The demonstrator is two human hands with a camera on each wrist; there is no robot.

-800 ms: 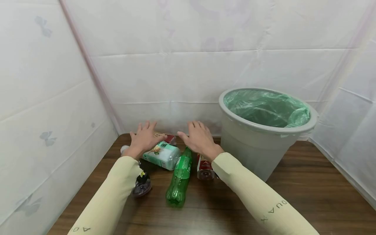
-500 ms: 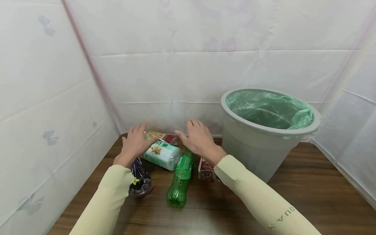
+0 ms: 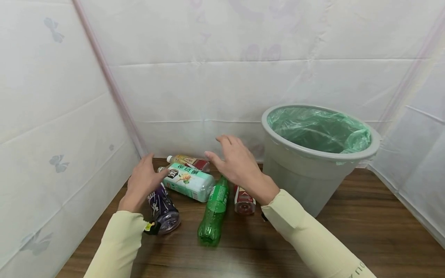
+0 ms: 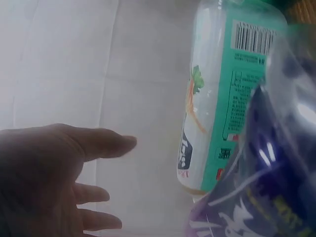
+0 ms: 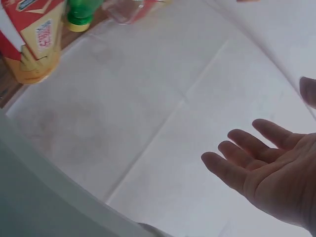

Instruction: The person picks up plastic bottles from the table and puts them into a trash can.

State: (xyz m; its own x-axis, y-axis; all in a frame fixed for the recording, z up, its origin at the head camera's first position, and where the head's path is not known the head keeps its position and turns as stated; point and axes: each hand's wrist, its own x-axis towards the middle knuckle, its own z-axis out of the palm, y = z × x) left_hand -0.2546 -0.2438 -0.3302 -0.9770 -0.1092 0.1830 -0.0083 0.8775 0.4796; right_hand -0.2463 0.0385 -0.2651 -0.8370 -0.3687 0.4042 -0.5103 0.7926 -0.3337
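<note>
My left hand [image 3: 142, 181] hovers over a purple-labelled plastic bottle [image 3: 165, 212], fingers relaxed and holding nothing. In the left wrist view its thumb [image 4: 111, 143] is apart from that bottle and from a bottle with a white and green label [image 4: 239, 94]. My right hand [image 3: 238, 162] is held above the neck of a green bottle [image 3: 213, 216] and a red-labelled bottle [image 3: 244, 200], which it partly hides. Its fingers are slightly bent and grip nothing in the right wrist view. Another bottle, with a red and yellow label [image 3: 192, 163], lies at the back.
A grey bin [image 3: 295, 175] with a green plastic liner [image 3: 313, 131] stands on the right, close to my right forearm. The wooden table [image 3: 382, 227] meets white cloth walls [image 3: 194, 92] at the back and sides.
My left hand has moved left and toward me, off the white and green bottle to above the purple one. The right hand has shifted slightly. The bottles stay where they were.
</note>
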